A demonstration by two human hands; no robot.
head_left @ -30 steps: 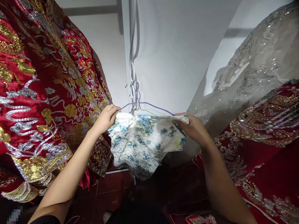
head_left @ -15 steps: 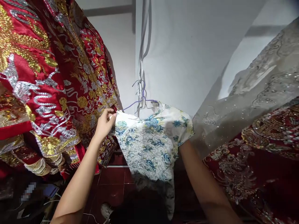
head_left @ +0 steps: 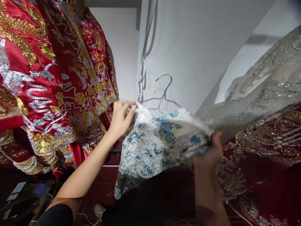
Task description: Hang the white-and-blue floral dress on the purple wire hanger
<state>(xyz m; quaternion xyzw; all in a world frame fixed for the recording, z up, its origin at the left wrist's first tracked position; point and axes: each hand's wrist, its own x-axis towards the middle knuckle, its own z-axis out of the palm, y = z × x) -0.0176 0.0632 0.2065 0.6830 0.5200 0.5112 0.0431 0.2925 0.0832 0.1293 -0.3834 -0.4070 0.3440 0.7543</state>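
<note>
A white short-sleeved top [head_left: 150,144] with blue and yellow flowers hangs in front of me, partly turned and blurred. Its neck sits around a thin purple wire hanger [head_left: 164,94] whose hook is free in the air before the wall. My left hand [head_left: 123,117] pinches the white cloth at the left shoulder, close to the hanger's left arm. My right hand [head_left: 209,150] is closed on the right sleeve side of the top, smeared by motion. The hanger's lower part is hidden in the cloth.
Red jackets [head_left: 82,69] with gold and silver embroidery hang at the left. A sheer silver beaded fabric [head_left: 263,84] and a dark red beaded garment [head_left: 265,179] fill the right. A white strap [head_left: 147,37] runs down the wall [head_left: 192,47]. A phone [head_left: 16,190] and cables lie lower left.
The top and hanger have swung right, away from the strap. My right hand, hidden under the top before, now shows gripping its right side. My left hand has moved right with the shoulder.
</note>
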